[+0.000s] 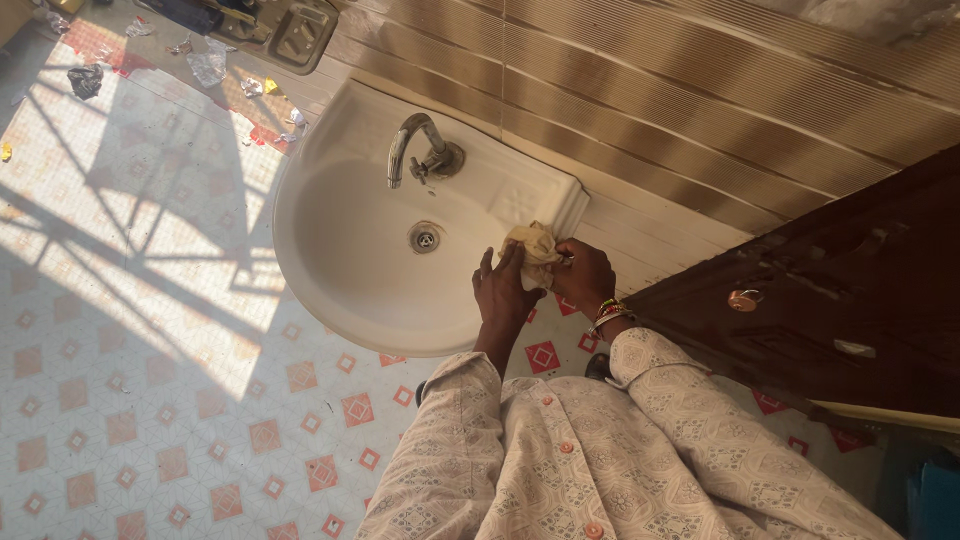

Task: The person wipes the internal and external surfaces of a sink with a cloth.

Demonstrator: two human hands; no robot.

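A white wall-mounted washbasin (340, 270) with a curved metal tap (415, 150) and a round drain (425, 237) hangs on the brown tiled wall. A crumpled pale yellow cloth (532, 250) lies on the basin's right rim. My left hand (503, 290) presses on the cloth from the near side, fingers spread over it. My right hand (585, 275), with beaded bangles at the wrist, grips the cloth's right end against the basin's edge. Both sleeves are pale and patterned.
A dark brown wooden door (830, 290) with a round knob (745, 299) stands at the right. The floor (150, 380) has white tiles with orange diamonds. Scraps of litter (210, 65) and a metal soap holder (300, 30) lie near the wall at the top left.
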